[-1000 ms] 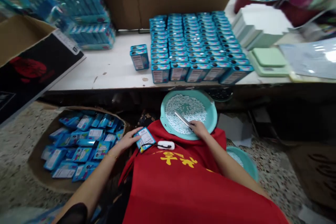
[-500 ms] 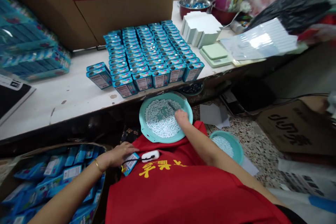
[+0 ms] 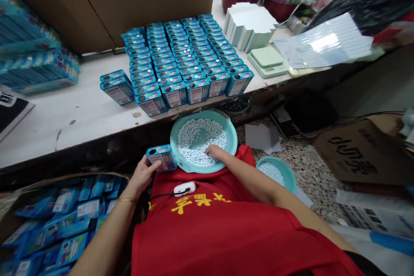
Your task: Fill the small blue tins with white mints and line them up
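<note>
Left hand (image 3: 141, 175) clamped on blue carton (image 3: 165, 160), now raised beside turquoise basin (image 3: 231, 133), right hand (image 3: 214, 152) shifted nearer among white pellets (image 3: 193, 154), grip unclear

A: How's the light?
B: Fairly bright on the white desk (image 3: 80, 108), murky in the shadow beneath. Hard white glare sits on the plastic sheet (image 3: 326, 43), upper right.
A: And sharpness?
B: Soft overall. The wrapped packs (image 3: 35, 56) at upper left smear, and shapes stretch and slant toward the frame's edges.
</note>
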`<action>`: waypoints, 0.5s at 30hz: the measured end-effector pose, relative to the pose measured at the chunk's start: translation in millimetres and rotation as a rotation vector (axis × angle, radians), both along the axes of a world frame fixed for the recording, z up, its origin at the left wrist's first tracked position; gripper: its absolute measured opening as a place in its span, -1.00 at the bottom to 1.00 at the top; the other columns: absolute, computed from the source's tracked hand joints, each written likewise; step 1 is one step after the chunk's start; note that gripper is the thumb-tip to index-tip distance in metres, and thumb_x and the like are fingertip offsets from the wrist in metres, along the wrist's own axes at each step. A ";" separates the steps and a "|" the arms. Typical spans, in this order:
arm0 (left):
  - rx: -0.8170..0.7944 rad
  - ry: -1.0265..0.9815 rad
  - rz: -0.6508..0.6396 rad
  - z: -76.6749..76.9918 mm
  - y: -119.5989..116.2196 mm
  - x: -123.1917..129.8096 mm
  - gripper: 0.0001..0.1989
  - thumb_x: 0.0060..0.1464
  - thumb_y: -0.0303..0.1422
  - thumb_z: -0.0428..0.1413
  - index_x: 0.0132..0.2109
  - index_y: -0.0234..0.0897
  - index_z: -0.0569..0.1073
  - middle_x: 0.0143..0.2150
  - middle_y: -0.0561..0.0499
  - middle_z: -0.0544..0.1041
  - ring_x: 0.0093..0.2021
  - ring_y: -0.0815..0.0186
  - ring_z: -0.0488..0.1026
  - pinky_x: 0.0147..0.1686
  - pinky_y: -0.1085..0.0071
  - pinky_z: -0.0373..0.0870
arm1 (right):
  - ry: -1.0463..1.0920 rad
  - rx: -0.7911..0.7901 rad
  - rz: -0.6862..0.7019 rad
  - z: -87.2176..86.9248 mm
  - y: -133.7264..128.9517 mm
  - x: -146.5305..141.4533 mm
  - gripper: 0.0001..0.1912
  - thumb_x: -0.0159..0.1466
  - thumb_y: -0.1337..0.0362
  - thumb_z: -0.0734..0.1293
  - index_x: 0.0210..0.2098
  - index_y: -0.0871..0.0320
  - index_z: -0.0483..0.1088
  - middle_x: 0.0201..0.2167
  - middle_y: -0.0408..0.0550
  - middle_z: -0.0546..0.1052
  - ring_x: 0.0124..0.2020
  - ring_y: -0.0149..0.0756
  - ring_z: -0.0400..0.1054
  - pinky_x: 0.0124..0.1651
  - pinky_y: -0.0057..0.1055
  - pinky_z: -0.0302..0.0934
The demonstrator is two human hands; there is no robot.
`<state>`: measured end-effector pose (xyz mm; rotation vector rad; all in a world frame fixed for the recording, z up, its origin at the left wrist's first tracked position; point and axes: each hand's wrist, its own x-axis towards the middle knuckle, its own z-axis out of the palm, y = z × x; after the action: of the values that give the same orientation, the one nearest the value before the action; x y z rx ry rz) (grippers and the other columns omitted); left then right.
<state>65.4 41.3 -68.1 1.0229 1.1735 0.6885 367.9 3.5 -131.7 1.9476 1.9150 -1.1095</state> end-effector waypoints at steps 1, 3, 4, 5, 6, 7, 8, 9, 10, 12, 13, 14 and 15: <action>0.033 -0.004 0.014 -1.1 0.5 6.6 -0.47 -0.25 -0.26 0.27 -0.09 -0.31 0.35 -0.15 -0.06 0.50 -0.17 0.24 0.45 -0.04 0.20 0.32 | 0.046 0.001 -0.030 0.6 0.3 2.6 -0.68 0.07 0.42 0.20 -0.28 0.15 0.52 -0.36 -0.09 0.57 -0.29 -0.33 0.40 -0.26 -0.54 0.20; 0.110 0.009 0.035 -2.3 3.8 16.6 -0.50 -0.25 -0.29 0.27 -0.10 -0.29 0.35 -0.16 -0.03 0.50 -0.18 0.26 0.45 -0.05 0.23 0.33 | 0.137 0.012 -0.105 4.5 0.1 9.3 -0.68 0.05 0.44 0.18 -0.31 0.19 0.52 -0.47 -0.14 0.54 -0.41 -0.39 0.37 -0.36 -0.57 0.17; 0.145 0.021 0.039 -2.5 6.3 20.4 -0.50 -0.25 -0.30 0.27 -0.10 -0.28 0.35 -0.17 -0.02 0.50 -0.18 0.27 0.44 -0.06 0.24 0.33 | 0.177 0.015 -0.139 8.3 -0.2 13.5 -0.68 0.04 0.43 0.17 -0.33 0.21 0.52 -0.54 -0.15 0.51 -0.47 -0.42 0.34 -0.42 -0.58 0.15; 0.174 0.036 0.042 -2.5 9.2 23.8 -0.50 -0.26 -0.31 0.27 -0.10 -0.28 0.35 -0.18 -0.01 0.49 -0.20 0.27 0.44 -0.07 0.25 0.34 | 0.214 0.016 -0.168 13.8 -0.4 18.1 -0.68 0.04 0.43 0.16 -0.34 0.23 0.52 -0.59 -0.17 0.47 -0.54 -0.44 0.30 -0.48 -0.59 0.12; 0.199 0.050 0.041 -2.5 12.3 27.1 -0.50 -0.26 -0.32 0.27 -0.11 -0.28 0.35 -0.19 0.00 0.49 -0.21 0.27 0.44 -0.08 0.25 0.34 | 0.249 0.017 -0.192 21.1 -0.3 23.1 -0.68 0.04 0.42 0.15 -0.35 0.25 0.51 -0.64 -0.18 0.43 -0.59 -0.47 0.25 -0.53 -0.59 0.08; 0.222 0.063 0.035 -2.6 15.5 30.5 -0.51 -0.27 -0.33 0.27 -0.11 -0.29 0.35 -0.20 0.00 0.49 -0.21 0.27 0.44 -0.09 0.25 0.34 | 0.276 0.020 -0.206 30.1 0.0 28.2 -0.68 0.04 0.42 0.15 -0.35 0.26 0.50 -0.68 -0.20 0.39 -0.62 -0.49 0.21 -0.56 -0.60 0.05; 0.247 0.075 0.026 -2.8 18.6 34.2 -0.52 -0.26 -0.33 0.26 -0.12 -0.29 0.35 -0.21 0.00 0.48 -0.22 0.27 0.44 -0.10 0.26 0.34 | 0.307 0.022 -0.223 40.8 0.7 33.3 -0.69 0.03 0.41 0.15 -0.36 0.27 0.50 -0.70 -0.21 0.35 -0.65 -0.50 0.17 -0.59 -0.60 0.02; 0.279 0.088 0.016 -3.2 21.5 38.4 -0.54 -0.25 -0.33 0.25 -0.12 -0.29 0.35 -0.21 0.00 0.48 -0.22 0.27 0.43 -0.11 0.26 0.34 | 0.350 0.023 -0.249 52.7 1.6 38.1 -0.69 0.02 0.40 0.15 -0.37 0.27 0.50 -0.72 -0.22 0.32 -0.66 -0.52 0.13 -0.60 -0.60 -0.01; 0.316 0.109 0.004 -4.0 24.2 43.0 -0.56 -0.24 -0.34 0.23 -0.13 -0.30 0.36 -0.21 -0.01 0.47 -0.21 0.26 0.42 -0.11 0.27 0.34 | 0.405 0.024 -0.284 65.5 2.9 42.4 -0.71 0.01 0.39 0.16 -0.38 0.27 0.49 -0.73 -0.23 0.29 -0.67 -0.53 0.10 -0.61 -0.60 -0.03; 0.393 0.166 -0.032 -6.4 28.6 53.4 -0.60 -0.22 -0.34 0.21 -0.14 -0.30 0.37 -0.21 0.00 0.46 -0.20 0.26 0.40 -0.10 0.29 0.32 | 0.531 0.014 -0.368 91.5 6.0 48.5 -0.74 -0.01 0.36 0.20 -0.42 0.28 0.49 -0.74 -0.24 0.25 -0.69 -0.55 0.05 -0.63 -0.59 -0.07; 0.427 0.192 -0.053 -8.2 30.1 59.0 -0.61 -0.21 -0.33 0.19 -0.14 -0.29 0.37 -0.22 0.00 0.46 -0.20 0.27 0.40 -0.11 0.30 0.31 | 0.586 0.005 -0.407 103.7 7.9 50.0 -0.75 -0.02 0.34 0.21 -0.43 0.28 0.49 -0.75 -0.24 0.25 -0.69 -0.55 0.02 -0.63 -0.59 -0.09; 0.452 0.212 -0.080 -10.3 31.2 64.8 -0.61 -0.19 -0.33 0.18 -0.14 -0.29 0.37 -0.23 0.01 0.45 -0.21 0.27 0.39 -0.12 0.31 0.31 | 0.624 -0.008 -0.432 114.8 10.0 50.6 -0.75 -0.02 0.32 0.23 -0.43 0.29 0.49 -0.75 -0.24 0.25 -0.69 -0.56 0.01 -0.64 -0.59 -0.10; 0.470 0.228 -0.109 -12.7 31.9 70.4 -0.61 -0.18 -0.32 0.17 -0.13 -0.28 0.37 -0.23 0.02 0.45 -0.21 0.27 0.38 -0.12 0.32 0.30 | 0.636 -0.023 -0.435 124.5 12.4 50.2 -0.75 -0.02 0.31 0.23 -0.42 0.28 0.49 -0.75 -0.24 0.25 -0.69 -0.56 0.01 -0.64 -0.59 -0.11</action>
<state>135.9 73.2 -80.7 1.5823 1.1650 0.7955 418.1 16.0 -7.1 2.2461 1.7333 -2.0670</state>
